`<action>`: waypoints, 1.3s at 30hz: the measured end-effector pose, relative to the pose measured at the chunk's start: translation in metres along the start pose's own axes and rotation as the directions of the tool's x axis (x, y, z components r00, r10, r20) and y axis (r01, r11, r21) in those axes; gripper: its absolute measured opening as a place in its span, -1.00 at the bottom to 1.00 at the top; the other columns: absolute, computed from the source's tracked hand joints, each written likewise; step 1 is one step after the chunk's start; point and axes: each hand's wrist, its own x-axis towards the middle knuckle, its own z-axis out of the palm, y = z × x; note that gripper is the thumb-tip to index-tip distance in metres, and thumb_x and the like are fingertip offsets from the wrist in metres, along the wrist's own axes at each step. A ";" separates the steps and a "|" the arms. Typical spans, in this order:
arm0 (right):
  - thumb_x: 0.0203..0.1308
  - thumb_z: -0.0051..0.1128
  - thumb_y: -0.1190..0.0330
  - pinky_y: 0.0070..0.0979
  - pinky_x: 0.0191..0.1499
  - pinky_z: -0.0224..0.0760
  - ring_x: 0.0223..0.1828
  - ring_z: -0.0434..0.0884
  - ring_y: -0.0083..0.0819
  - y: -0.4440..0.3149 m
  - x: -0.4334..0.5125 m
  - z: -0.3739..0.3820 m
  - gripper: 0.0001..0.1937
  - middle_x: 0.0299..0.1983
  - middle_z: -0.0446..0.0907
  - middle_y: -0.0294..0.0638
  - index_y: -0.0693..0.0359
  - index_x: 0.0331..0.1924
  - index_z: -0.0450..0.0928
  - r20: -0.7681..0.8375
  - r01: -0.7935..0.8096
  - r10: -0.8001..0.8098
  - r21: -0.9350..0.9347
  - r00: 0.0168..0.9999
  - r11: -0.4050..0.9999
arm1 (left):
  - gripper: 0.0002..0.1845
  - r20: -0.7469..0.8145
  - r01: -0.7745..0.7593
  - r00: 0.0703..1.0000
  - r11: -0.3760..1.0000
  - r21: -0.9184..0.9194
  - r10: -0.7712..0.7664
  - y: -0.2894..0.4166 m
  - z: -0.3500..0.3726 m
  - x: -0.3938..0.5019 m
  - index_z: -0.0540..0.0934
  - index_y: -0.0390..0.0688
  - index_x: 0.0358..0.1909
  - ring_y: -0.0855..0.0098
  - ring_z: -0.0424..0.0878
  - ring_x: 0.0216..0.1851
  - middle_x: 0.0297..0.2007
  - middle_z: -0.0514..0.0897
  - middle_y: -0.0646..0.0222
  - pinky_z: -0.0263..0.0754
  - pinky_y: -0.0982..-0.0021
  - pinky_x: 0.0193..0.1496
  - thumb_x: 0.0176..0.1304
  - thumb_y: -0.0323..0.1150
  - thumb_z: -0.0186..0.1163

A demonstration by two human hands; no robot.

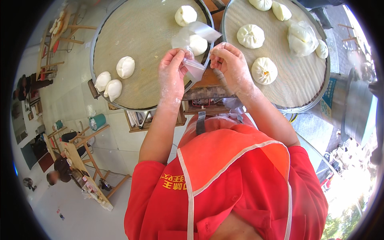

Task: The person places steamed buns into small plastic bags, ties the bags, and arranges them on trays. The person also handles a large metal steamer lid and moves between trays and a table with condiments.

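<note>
A crumpled clear plastic bag (195,68) is pinched between the thumb and fingers of my left hand (174,67). Its upper part spreads over the left steamer tray (144,39), partly around a white bun (198,45). My right hand (229,64), dusted with flour, is just right of the bag, thumb against curled fingers, with nothing visible in it. Another smooth bun (186,16) sits farther back. On the right steamer tray (288,87) are pleated buns (250,36), one with orange filling showing (264,71), and a filled clear plastic bag (302,39).
Several smooth buns (125,67) lie at the left tray's near left edge. A wooden table (210,79) shows between the trays. To the right stands a large metal cylinder (358,105). Across the floor, a person (61,171) is by a wooden table (87,171); a green bin (97,122) is nearby.
</note>
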 end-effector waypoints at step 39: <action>0.23 0.20 0.43 -0.66 -0.12 0.46 -0.27 0.60 -0.63 -0.011 0.001 0.034 -0.84 -0.32 0.65 -0.27 0.38 -0.22 0.57 0.050 0.092 -0.078 -0.465 0.996 0.881 | -0.90 0.057 -0.073 0.997 0.966 0.249 0.060 0.012 0.001 -0.017 0.65 -0.29 -0.26 0.49 0.69 -0.29 -0.31 0.71 0.31 0.62 0.49 -0.13 0.22 -0.49 0.29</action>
